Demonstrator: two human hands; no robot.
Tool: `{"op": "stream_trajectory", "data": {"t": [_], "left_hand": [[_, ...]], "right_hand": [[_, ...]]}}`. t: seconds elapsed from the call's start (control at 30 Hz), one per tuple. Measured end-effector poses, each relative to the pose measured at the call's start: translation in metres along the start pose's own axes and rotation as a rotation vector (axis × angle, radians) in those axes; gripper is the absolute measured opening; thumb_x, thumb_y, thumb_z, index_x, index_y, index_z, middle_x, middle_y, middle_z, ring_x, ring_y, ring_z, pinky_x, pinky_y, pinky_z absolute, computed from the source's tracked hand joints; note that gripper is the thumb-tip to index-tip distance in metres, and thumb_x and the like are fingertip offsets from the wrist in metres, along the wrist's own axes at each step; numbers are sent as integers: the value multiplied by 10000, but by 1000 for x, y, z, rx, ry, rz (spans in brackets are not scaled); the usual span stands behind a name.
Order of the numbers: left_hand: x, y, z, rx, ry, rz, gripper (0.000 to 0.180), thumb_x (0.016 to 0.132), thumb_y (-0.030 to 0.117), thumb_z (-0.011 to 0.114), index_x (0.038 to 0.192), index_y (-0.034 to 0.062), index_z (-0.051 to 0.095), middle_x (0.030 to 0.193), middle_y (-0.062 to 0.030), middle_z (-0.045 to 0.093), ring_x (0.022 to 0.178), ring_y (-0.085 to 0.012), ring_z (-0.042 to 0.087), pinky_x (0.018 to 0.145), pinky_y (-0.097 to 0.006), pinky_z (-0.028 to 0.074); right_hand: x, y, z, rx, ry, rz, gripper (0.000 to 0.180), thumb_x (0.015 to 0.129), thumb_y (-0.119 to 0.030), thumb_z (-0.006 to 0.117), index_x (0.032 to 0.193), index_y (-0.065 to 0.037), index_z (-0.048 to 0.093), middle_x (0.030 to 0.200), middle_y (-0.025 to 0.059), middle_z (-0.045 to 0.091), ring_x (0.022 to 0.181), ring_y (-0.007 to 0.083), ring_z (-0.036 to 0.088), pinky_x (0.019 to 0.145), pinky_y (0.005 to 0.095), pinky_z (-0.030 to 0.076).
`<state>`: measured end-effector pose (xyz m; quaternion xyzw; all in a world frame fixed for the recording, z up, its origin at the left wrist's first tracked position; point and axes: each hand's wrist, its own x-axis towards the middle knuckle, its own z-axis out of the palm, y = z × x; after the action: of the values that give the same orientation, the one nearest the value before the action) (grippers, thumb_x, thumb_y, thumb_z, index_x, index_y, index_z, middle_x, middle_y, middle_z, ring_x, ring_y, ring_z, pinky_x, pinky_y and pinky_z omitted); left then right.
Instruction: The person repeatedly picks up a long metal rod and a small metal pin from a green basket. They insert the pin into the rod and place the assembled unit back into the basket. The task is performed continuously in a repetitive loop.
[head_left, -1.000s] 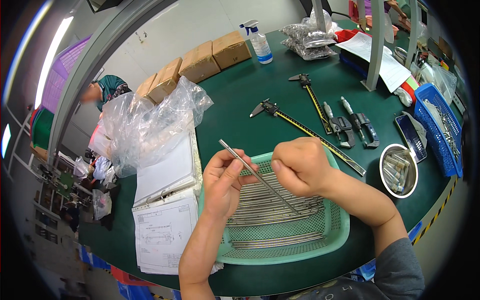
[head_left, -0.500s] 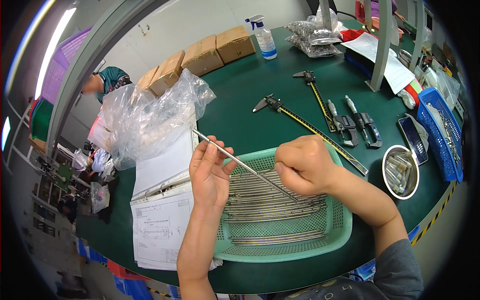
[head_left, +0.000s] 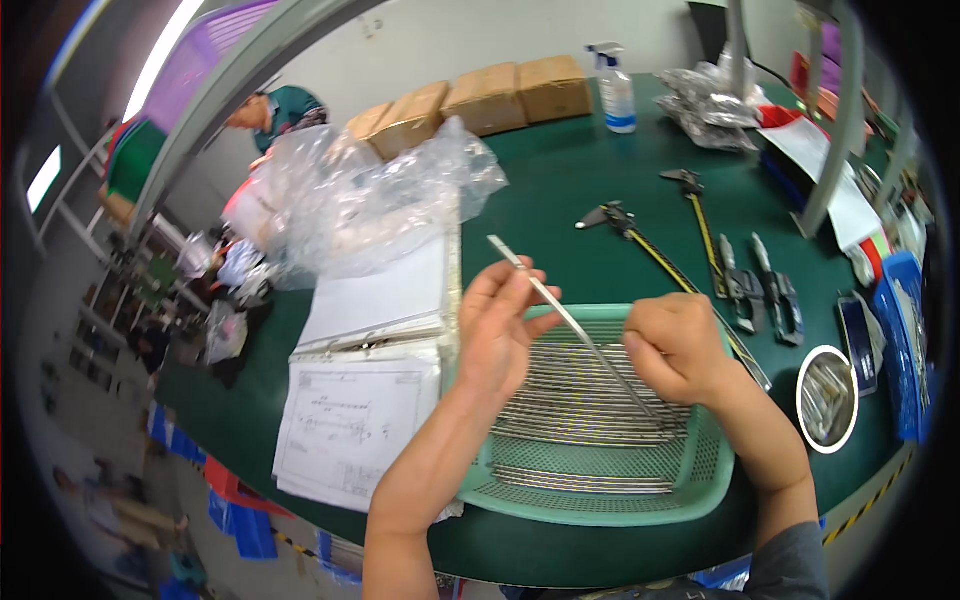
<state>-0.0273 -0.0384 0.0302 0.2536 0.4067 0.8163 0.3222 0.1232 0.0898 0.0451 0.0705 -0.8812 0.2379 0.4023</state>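
Note:
A slim, shiny metal rod (head_left: pixel 572 324) is pinched between the thumb and fingers of my left hand (head_left: pixel 497 335). It slants from the upper left down to the right, over a green perforated basket (head_left: pixel 600 514). My right hand (head_left: pixel 680 347) is closed in a fist beside the rod's lower part, above the basket's right side. Whatever that fist may hold is hidden. Below both hands, many similar metal rods (head_left: pixel 585 480) lie side by side in the basket, with a gap between the larger group and a smaller front bundle.
A binder with drawings (head_left: pixel 350 430) lies open at left, below clear plastic bags (head_left: pixel 370 200). Calipers (head_left: pixel 660 255) and micrometers (head_left: pixel 740 290) lie behind the basket at right. A white bowl (head_left: pixel 850 420) of small clear tubes stands right. Cardboard boxes (head_left: pixel 485 100) and a spray bottle (head_left: pixel 618 100) stand behind.
The whole view has swung, so table things appear farther right. My left hand still holds the rod, which now slopes more steeply. The right fist stays closed beside it.

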Motion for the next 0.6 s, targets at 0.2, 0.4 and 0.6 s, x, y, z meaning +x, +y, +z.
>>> {"op": "stream_trajectory", "data": {"t": [0.2, 0.4, 0.6], "left_hand": [[-2, 1, 0, 6, -18, -21, 173, 873, 161, 545, 1011, 60, 522, 936, -41, 568, 852, -164, 587, 688, -338, 538], [3, -5, 2, 80, 11, -26, 183, 871, 153, 546, 1017, 45, 516, 928, -54, 565, 841, -173, 590, 666, -323, 543], [4, -1, -1, 108, 89, -43, 191, 872, 149, 543, 1022, 35, 512, 921, -62, 562, 830, -172, 591, 656, -297, 553]], "right_hand": [[0, -7, 4, -16, -8, 42, 106, 652, -51, 546, 580, -48, 467, 499, 83, 459, 407, 272, 455, 400, 351, 347], [2, -13, 3, -180, -106, 38, 145, 687, -101, 559, 594, -55, 458, 517, 87, 471, 447, 284, 489, 428, 374, 374], [0, -6, 3, -107, -194, 143, 173, 769, -158, 529, 645, -48, 477, 569, 100, 509, 527, 302, 533, 478, 407, 400]]}}
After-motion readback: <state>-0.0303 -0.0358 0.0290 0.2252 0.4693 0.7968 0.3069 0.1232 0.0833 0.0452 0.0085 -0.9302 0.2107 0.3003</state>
